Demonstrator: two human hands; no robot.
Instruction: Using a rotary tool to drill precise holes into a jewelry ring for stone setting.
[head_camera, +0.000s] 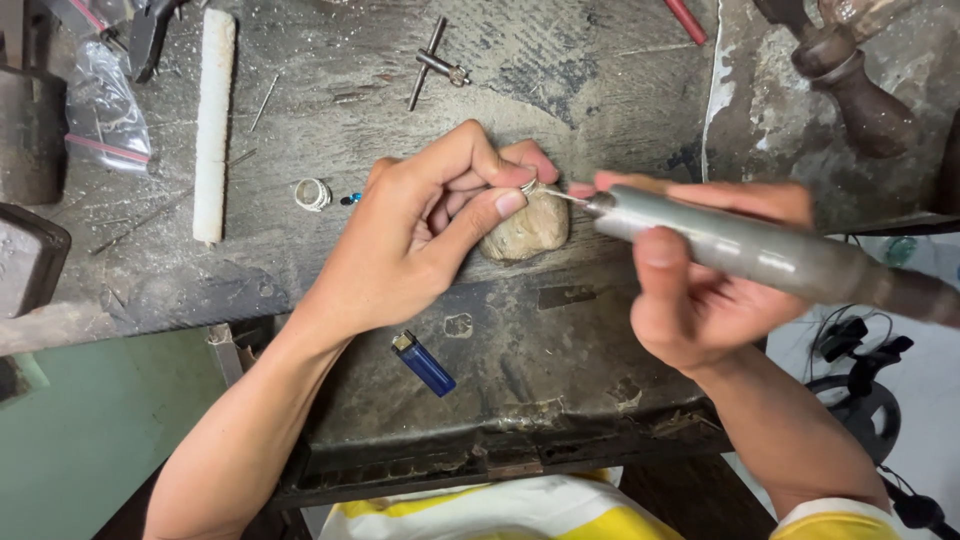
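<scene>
Small ring (528, 186) mostly hidden by the left hand (420, 235) fingertips, rotary handpiece (770, 255) cut off at right edge, its tip blurred, wooden handle (850, 85) cropped far right

left hand (420, 235): pinches ring (528, 186) | right hand (700, 290): grips rotary tool (740, 250), tip at ring, over stone (525, 230)

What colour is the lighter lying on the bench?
The lighter is blue with a metal top, seen best in the head view.
</scene>
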